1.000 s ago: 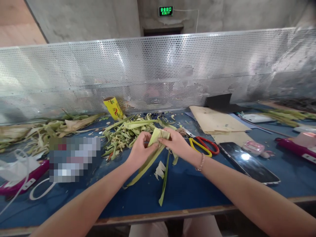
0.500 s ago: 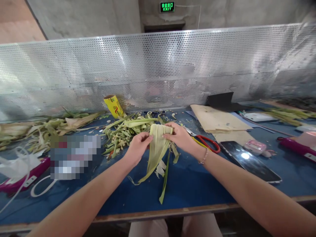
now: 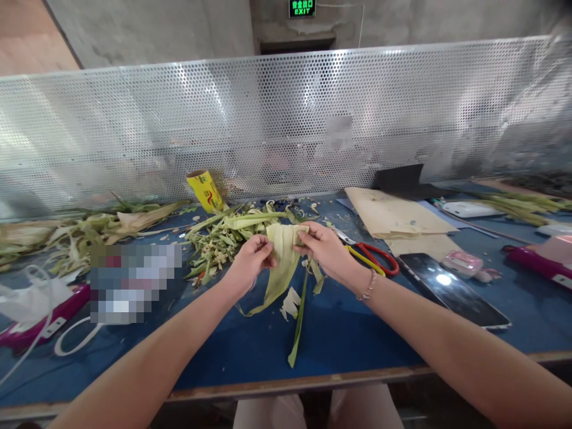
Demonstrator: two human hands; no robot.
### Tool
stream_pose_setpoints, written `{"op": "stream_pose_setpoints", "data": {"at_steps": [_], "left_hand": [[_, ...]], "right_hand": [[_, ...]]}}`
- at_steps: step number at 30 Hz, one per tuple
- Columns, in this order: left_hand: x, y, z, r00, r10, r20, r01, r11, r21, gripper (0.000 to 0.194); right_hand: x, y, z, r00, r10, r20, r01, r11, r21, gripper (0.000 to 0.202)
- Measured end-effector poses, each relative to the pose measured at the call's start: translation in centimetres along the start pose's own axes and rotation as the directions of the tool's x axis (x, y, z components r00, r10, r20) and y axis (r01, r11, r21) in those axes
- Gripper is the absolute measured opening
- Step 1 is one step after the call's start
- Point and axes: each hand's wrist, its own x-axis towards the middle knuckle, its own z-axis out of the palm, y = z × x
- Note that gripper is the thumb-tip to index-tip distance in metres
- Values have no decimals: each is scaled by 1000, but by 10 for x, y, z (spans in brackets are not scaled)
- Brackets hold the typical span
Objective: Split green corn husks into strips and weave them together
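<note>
A pale green corn husk leaf [image 3: 282, 262] hangs between both hands above the blue table [image 3: 339, 339], its tip trailing down to the left. My left hand [image 3: 251, 262] pinches the leaf's left edge. At the upper right corner of the leaf, my right hand [image 3: 325, 249] grips it; a thin bracelet sits on that wrist. Loose husk strips [image 3: 298, 322] lie on the table just below the hands.
A heap of husk trimmings [image 3: 226, 235] lies behind the hands, more husks [image 3: 80, 229] at far left. Red-and-yellow scissors [image 3: 369, 256], a dark phone [image 3: 451, 289], brown paper [image 3: 393, 217] and a yellow roll [image 3: 204, 190] lie around. A perforated metal screen [image 3: 286, 125] closes the back.
The folded husk was opened out flat between the hands, then drawn slightly narrower again. Both hands stayed at the same spot above the table.
</note>
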Motion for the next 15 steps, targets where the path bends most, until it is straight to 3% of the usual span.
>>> {"op": "stream_pose_setpoints", "data": {"at_steps": [3, 7, 15], "left_hand": [[-1, -3, 2, 996, 88, 31, -91, 990, 110, 21], [-4, -2, 1, 982, 185, -25, -169, 936, 308, 24], [-8, 6, 1, 980, 196, 29, -195, 925, 326, 24]], "right_hand": [[-1, -1, 2, 999, -44, 30, 46, 997, -58, 15], [-4, -5, 3, 993, -98, 61, 109, 975, -196, 16], [-7, -15, 0, 988, -153, 18, 149, 922, -358, 19]]}}
